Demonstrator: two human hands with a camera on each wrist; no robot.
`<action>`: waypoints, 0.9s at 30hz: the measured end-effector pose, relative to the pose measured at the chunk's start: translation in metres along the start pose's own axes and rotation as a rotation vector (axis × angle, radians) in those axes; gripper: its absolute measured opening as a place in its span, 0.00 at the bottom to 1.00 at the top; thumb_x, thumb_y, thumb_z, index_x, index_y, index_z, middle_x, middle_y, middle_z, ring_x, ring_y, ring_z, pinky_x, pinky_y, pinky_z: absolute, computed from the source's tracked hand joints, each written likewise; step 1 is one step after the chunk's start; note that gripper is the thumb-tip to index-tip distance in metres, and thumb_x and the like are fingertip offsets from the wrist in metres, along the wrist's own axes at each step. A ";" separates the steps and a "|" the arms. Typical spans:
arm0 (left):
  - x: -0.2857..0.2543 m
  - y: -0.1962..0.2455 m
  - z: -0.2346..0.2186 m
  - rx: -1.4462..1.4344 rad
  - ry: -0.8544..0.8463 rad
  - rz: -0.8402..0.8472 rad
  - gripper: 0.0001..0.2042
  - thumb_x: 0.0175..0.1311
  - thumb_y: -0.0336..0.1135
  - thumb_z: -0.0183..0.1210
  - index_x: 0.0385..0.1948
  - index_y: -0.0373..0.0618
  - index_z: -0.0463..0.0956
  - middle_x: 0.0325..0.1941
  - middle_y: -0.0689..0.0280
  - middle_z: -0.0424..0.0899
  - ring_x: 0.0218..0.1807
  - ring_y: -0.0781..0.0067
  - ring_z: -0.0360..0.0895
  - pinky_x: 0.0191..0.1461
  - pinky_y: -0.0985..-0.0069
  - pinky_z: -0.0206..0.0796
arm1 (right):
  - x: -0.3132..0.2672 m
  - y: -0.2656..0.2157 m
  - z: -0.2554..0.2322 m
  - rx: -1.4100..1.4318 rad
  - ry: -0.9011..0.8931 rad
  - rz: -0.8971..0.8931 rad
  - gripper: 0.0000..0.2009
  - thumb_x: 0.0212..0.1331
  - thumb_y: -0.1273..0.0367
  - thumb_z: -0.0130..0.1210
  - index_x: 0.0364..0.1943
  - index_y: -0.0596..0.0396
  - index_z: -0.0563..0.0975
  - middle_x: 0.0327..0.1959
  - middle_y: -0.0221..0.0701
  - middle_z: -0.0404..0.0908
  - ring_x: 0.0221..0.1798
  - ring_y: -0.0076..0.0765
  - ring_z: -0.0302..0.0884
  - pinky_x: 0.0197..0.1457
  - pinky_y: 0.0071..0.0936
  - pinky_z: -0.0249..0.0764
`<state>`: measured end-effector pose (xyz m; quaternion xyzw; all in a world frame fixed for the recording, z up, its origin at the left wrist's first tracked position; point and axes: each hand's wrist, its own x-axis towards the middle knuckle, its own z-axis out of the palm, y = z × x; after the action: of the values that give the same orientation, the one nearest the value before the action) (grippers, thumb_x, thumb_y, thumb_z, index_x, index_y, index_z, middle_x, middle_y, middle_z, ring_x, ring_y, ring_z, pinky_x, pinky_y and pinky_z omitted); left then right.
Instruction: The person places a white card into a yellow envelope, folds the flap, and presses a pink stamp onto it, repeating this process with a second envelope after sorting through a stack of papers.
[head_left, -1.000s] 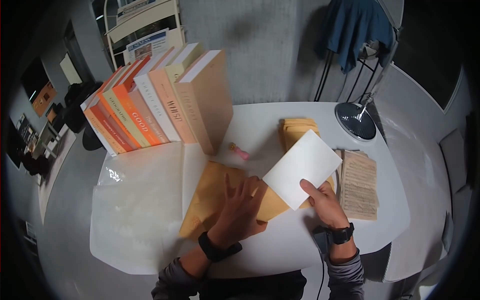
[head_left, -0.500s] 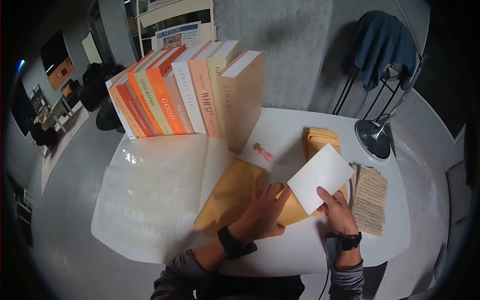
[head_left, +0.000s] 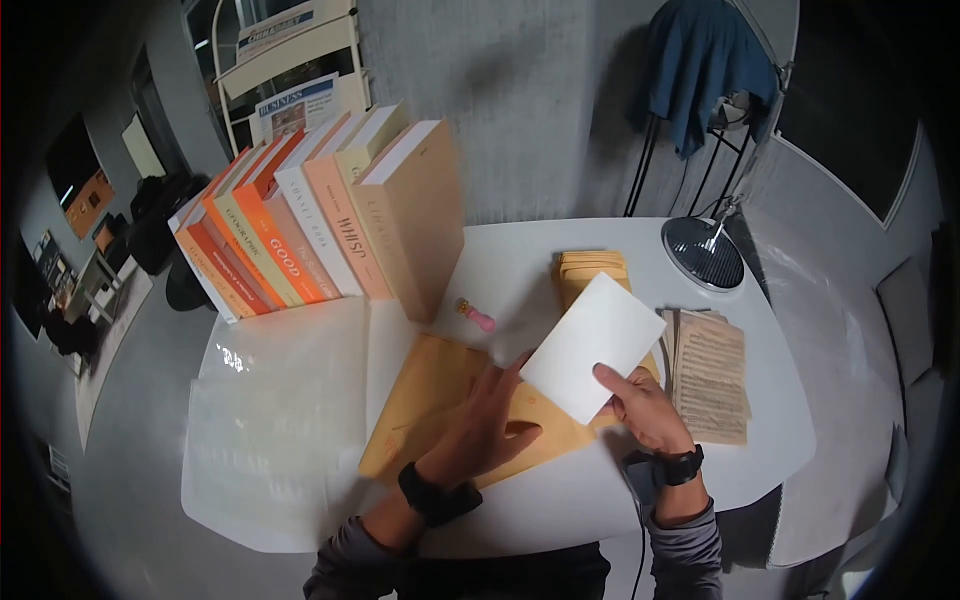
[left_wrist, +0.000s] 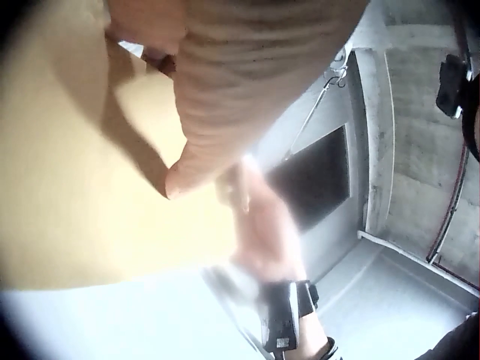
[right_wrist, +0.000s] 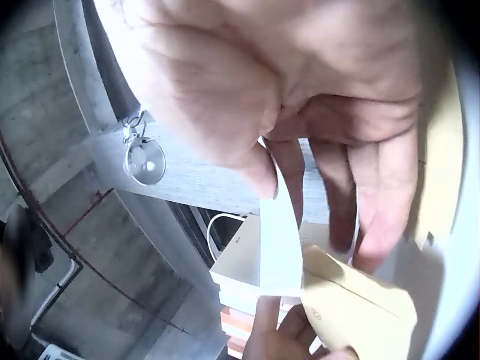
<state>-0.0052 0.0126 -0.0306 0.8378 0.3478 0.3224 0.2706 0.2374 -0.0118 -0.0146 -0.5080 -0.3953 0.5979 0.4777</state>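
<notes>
A blank white card is pinched in my right hand, the thumb lying on its upper face near the lower right edge. Under it, a tan paper envelope lies on the table. My left hand rests over this envelope with extended fingers, their tips by the card's left corner. In the left wrist view the left thumb touches the envelope's surface. The right wrist view shows the card edge-on between thumb and fingers, with the left fingers below it beside the envelope.
Behind stands a row of books. A pink-handled wax seal stamp lies in front of them. Stacked tan envelopes, printed sheets and a lamp base are toward the right. Translucent plastic sheets cover the left side.
My left hand has loosened from the envelope's front edge, its thumb now lying over the envelope. The right hand keeps the card almost in place. The head view swung right, then back.
</notes>
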 end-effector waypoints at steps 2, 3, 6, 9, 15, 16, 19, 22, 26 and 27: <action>0.001 0.003 0.000 -0.008 0.007 -0.025 0.41 0.54 0.29 0.66 0.71 0.41 0.53 0.53 0.50 0.68 0.56 0.47 0.67 0.64 0.58 0.60 | -0.002 0.001 0.000 0.017 -0.024 0.006 0.19 0.70 0.60 0.54 0.47 0.69 0.78 0.41 0.40 0.85 0.38 0.31 0.86 0.45 0.24 0.83; 0.002 0.005 -0.001 -0.021 0.007 -0.029 0.40 0.55 0.29 0.66 0.70 0.41 0.53 0.53 0.49 0.68 0.56 0.47 0.67 0.63 0.58 0.61 | -0.002 0.000 0.001 0.026 -0.037 0.008 0.19 0.70 0.61 0.54 0.47 0.69 0.78 0.41 0.41 0.85 0.38 0.32 0.86 0.45 0.25 0.83; 0.006 0.009 -0.001 -0.050 0.036 0.003 0.38 0.56 0.29 0.65 0.70 0.41 0.54 0.54 0.49 0.69 0.56 0.48 0.67 0.63 0.58 0.62 | -0.002 -0.003 -0.002 0.233 -0.073 0.048 0.18 0.71 0.62 0.53 0.51 0.68 0.75 0.43 0.42 0.85 0.41 0.33 0.87 0.47 0.27 0.85; 0.009 0.009 0.002 -0.060 0.087 0.092 0.36 0.57 0.27 0.64 0.69 0.42 0.57 0.54 0.50 0.70 0.55 0.50 0.69 0.61 0.61 0.64 | -0.007 -0.011 0.002 0.373 -0.087 0.087 0.17 0.71 0.63 0.52 0.50 0.68 0.75 0.42 0.42 0.85 0.40 0.33 0.87 0.47 0.26 0.85; 0.024 0.042 -0.020 -0.027 -0.041 0.154 0.26 0.59 0.18 0.57 0.63 0.42 0.68 0.48 0.57 0.74 0.48 0.60 0.75 0.53 0.70 0.71 | -0.001 -0.002 -0.002 0.556 -0.096 0.040 0.17 0.72 0.65 0.50 0.54 0.66 0.73 0.47 0.39 0.84 0.45 0.31 0.85 0.51 0.25 0.83; 0.028 0.048 -0.023 0.005 -0.059 0.192 0.25 0.59 0.17 0.56 0.61 0.42 0.71 0.47 0.57 0.75 0.46 0.61 0.75 0.52 0.70 0.71 | -0.002 -0.004 0.000 0.585 -0.103 0.020 0.17 0.73 0.65 0.50 0.55 0.66 0.73 0.48 0.39 0.83 0.46 0.31 0.85 0.52 0.25 0.83; 0.034 0.057 -0.026 0.137 -0.094 0.234 0.23 0.59 0.16 0.56 0.58 0.43 0.74 0.46 0.57 0.75 0.45 0.61 0.75 0.50 0.71 0.72 | -0.004 -0.005 0.004 0.642 -0.103 -0.021 0.16 0.73 0.65 0.49 0.55 0.66 0.72 0.50 0.39 0.82 0.48 0.33 0.85 0.54 0.27 0.83; 0.036 0.049 -0.027 0.165 -0.131 0.250 0.24 0.60 0.17 0.56 0.60 0.46 0.72 0.46 0.54 0.73 0.46 0.55 0.78 0.47 0.63 0.72 | -0.001 -0.001 0.004 0.633 -0.056 -0.057 0.16 0.73 0.65 0.49 0.53 0.67 0.73 0.49 0.40 0.82 0.47 0.33 0.84 0.52 0.27 0.83; 0.036 0.045 -0.022 0.046 -0.068 0.209 0.19 0.60 0.17 0.56 0.53 0.43 0.74 0.44 0.55 0.75 0.46 0.53 0.78 0.49 0.63 0.72 | 0.004 0.009 0.004 0.515 -0.014 -0.115 0.15 0.73 0.64 0.50 0.50 0.65 0.75 0.42 0.36 0.83 0.40 0.27 0.84 0.43 0.21 0.81; 0.037 0.043 -0.021 0.062 -0.064 0.203 0.17 0.59 0.17 0.56 0.51 0.42 0.75 0.44 0.55 0.76 0.46 0.54 0.78 0.50 0.64 0.73 | 0.006 0.014 0.003 0.465 -0.014 -0.122 0.14 0.73 0.64 0.50 0.49 0.64 0.75 0.40 0.34 0.84 0.38 0.26 0.83 0.40 0.20 0.81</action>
<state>0.0172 0.0187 0.0255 0.8864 0.2623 0.3104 0.2216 0.2320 -0.0091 -0.0285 -0.3554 -0.2802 0.6465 0.6142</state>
